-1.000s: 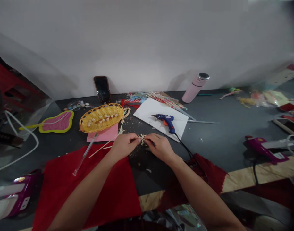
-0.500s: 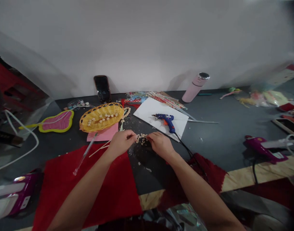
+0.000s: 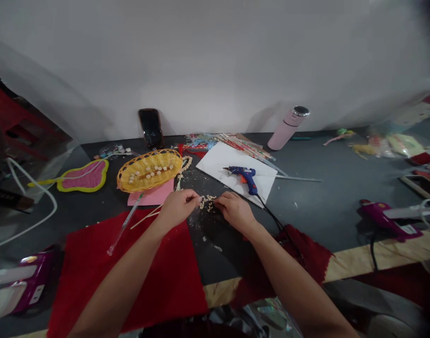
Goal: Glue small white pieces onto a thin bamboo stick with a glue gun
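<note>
In the middle of the dark table lies a small cluster of cream bead-like pieces (image 3: 208, 203), between my two hands. My left hand (image 3: 177, 206) is closed in a pinch at the cluster's left edge. My right hand (image 3: 236, 212) is likewise closed, its fingertips at the right side. The pieces look strung in a loop, but they are too small to tell for sure, and the fingers cover what each pinch holds. Behind my right hand, a blue glue gun (image 3: 243, 176) lies on a white board (image 3: 215, 162).
A yellow woven basket (image 3: 130, 176) holding small cream pieces stands on pink paper (image 3: 156, 195). Red cloth (image 3: 165, 277) covers the front left. A phone (image 3: 151, 129) leans on the wall, and a pink flask (image 3: 285, 131) is tilted. Purple devices (image 3: 387, 218) lie at both sides.
Both hands stay almost in place over the table. The pieces between them look slightly more spread out. The whole view has shifted very slightly.
</note>
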Demonstrator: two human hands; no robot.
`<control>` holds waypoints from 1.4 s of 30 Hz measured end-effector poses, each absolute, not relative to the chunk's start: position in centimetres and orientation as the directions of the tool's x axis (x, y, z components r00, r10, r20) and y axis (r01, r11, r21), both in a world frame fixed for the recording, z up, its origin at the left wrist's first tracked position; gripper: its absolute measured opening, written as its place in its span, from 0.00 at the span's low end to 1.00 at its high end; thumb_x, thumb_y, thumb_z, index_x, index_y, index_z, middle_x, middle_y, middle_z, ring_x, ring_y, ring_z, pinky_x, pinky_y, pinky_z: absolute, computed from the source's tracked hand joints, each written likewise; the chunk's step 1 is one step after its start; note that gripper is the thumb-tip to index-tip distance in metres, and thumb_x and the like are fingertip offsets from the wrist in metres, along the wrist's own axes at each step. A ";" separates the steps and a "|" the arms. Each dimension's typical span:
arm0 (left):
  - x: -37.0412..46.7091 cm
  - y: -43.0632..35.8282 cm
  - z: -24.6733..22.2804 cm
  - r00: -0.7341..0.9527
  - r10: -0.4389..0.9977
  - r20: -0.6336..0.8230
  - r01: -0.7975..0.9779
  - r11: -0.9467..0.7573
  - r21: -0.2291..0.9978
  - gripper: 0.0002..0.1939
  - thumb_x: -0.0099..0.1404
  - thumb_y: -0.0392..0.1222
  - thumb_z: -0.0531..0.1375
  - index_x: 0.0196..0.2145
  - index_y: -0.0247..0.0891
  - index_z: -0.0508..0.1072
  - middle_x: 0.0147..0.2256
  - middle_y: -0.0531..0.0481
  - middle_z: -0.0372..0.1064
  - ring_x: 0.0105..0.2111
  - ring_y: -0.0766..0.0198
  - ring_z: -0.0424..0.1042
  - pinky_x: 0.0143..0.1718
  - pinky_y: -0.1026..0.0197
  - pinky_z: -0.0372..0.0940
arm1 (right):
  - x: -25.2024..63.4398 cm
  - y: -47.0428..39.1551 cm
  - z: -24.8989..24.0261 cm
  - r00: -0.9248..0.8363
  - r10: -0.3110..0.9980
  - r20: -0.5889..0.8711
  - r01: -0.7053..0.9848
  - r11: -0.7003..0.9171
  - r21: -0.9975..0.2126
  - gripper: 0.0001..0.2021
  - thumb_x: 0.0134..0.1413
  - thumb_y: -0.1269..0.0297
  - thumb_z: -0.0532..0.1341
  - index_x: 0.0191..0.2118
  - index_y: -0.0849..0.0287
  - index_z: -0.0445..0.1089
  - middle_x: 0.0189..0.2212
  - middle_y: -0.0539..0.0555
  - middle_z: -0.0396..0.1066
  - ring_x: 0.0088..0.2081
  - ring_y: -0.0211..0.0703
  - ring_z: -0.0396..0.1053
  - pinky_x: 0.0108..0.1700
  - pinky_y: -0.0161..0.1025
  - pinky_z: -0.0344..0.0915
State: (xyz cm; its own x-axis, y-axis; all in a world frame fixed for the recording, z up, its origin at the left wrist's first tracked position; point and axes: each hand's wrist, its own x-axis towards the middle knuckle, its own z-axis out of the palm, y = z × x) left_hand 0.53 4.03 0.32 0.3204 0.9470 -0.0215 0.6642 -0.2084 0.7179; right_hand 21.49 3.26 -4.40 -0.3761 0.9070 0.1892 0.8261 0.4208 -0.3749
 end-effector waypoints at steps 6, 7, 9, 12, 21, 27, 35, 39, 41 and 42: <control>0.8 3.9 0.1 0.324 0.946 -0.030 0.612 -0.185 0.769 0.12 0.60 0.47 0.53 0.29 0.40 0.74 0.28 0.52 0.73 0.29 0.64 0.69 0.30 0.64 0.59 | 21.3 3.3 -4.1 -0.366 0.902 0.228 0.796 0.431 -0.425 0.05 0.53 0.72 0.58 0.32 0.56 0.71 0.32 0.53 0.68 0.37 0.42 0.65 0.37 0.35 0.62; 0.9 3.9 0.1 0.327 0.944 -0.033 0.587 -0.176 0.790 0.12 0.61 0.47 0.53 0.29 0.39 0.74 0.28 0.52 0.74 0.30 0.64 0.70 0.31 0.64 0.59 | 21.2 3.3 -3.9 -0.365 0.894 0.259 0.766 0.447 -0.461 0.05 0.53 0.73 0.58 0.31 0.57 0.70 0.32 0.53 0.68 0.37 0.42 0.65 0.38 0.35 0.62; 1.1 3.8 0.2 0.345 0.938 -0.045 0.526 -0.154 0.836 0.13 0.61 0.47 0.53 0.29 0.38 0.74 0.29 0.51 0.74 0.31 0.63 0.70 0.33 0.63 0.60 | 21.0 3.2 -3.5 -0.352 0.875 0.332 0.670 0.483 -0.563 0.05 0.54 0.73 0.57 0.32 0.58 0.69 0.32 0.53 0.68 0.37 0.41 0.65 0.40 0.36 0.62; 1.5 3.5 0.3 0.373 0.925 -0.073 0.400 -0.089 0.912 0.13 0.61 0.48 0.54 0.33 0.37 0.74 0.30 0.50 0.74 0.32 0.62 0.72 0.34 0.63 0.62 | 20.5 2.7 -2.7 -0.287 0.873 0.395 0.488 0.488 -0.724 0.03 0.55 0.71 0.57 0.33 0.58 0.67 0.31 0.52 0.68 0.36 0.40 0.66 0.41 0.36 0.63; 2.4 2.6 0.8 0.411 0.905 -0.108 0.195 0.029 0.980 0.14 0.59 0.46 0.57 0.39 0.35 0.73 0.30 0.48 0.74 0.31 0.63 0.72 0.35 0.63 0.63 | 20.0 1.8 -2.6 -0.188 0.896 0.403 0.292 0.443 -0.848 0.02 0.55 0.66 0.58 0.33 0.57 0.67 0.31 0.51 0.67 0.35 0.39 0.66 0.39 0.37 0.63; 2.4 2.5 1.3 0.438 0.895 -0.090 0.206 -0.002 0.979 0.13 0.60 0.45 0.56 0.36 0.35 0.74 0.29 0.49 0.73 0.30 0.65 0.71 0.33 0.65 0.61 | 20.0 1.9 -2.7 -0.191 0.890 0.415 0.280 0.454 -0.845 0.02 0.54 0.65 0.59 0.34 0.56 0.67 0.31 0.51 0.67 0.34 0.39 0.66 0.37 0.36 0.63; 2.3 2.4 1.5 0.453 0.884 -0.118 0.223 0.016 0.975 0.14 0.60 0.47 0.56 0.35 0.34 0.73 0.27 0.48 0.73 0.27 0.67 0.69 0.27 0.67 0.58 | 20.2 1.9 -2.7 -0.199 0.873 0.445 0.317 0.487 -0.814 0.02 0.54 0.65 0.60 0.33 0.56 0.69 0.30 0.51 0.69 0.33 0.38 0.67 0.37 0.36 0.64; 2.4 2.4 1.5 0.458 0.880 -0.125 0.238 0.014 0.971 0.14 0.61 0.47 0.55 0.35 0.34 0.73 0.28 0.47 0.74 0.27 0.66 0.69 0.27 0.67 0.58 | 20.1 1.8 -2.8 -0.191 0.875 0.444 0.334 0.484 -0.809 0.03 0.54 0.65 0.59 0.33 0.56 0.69 0.29 0.51 0.70 0.32 0.38 0.68 0.36 0.35 0.64; 2.5 2.4 1.6 0.458 0.880 -0.122 0.239 0.011 0.971 0.14 0.61 0.47 0.55 0.34 0.34 0.73 0.28 0.48 0.74 0.28 0.66 0.69 0.28 0.66 0.59 | 20.1 1.8 -2.8 -0.192 0.876 0.443 0.337 0.483 -0.808 0.03 0.54 0.65 0.60 0.33 0.56 0.69 0.29 0.51 0.70 0.32 0.38 0.68 0.36 0.35 0.64; 2.5 2.4 1.7 0.459 0.881 -0.119 0.238 0.008 0.971 0.14 0.61 0.47 0.55 0.34 0.34 0.73 0.28 0.48 0.74 0.28 0.66 0.69 0.29 0.66 0.60 | 20.1 1.8 -2.9 -0.194 0.875 0.443 0.340 0.484 -0.807 0.03 0.54 0.65 0.60 0.33 0.56 0.69 0.29 0.51 0.70 0.32 0.38 0.68 0.36 0.35 0.64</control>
State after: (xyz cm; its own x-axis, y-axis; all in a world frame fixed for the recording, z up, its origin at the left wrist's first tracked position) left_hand 2.51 2.38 1.66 0.4587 0.8805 -0.1194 0.2380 0.0078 0.9712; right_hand 20.10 1.84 -2.88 -0.1938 0.8752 0.4432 0.3395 0.4837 -0.8067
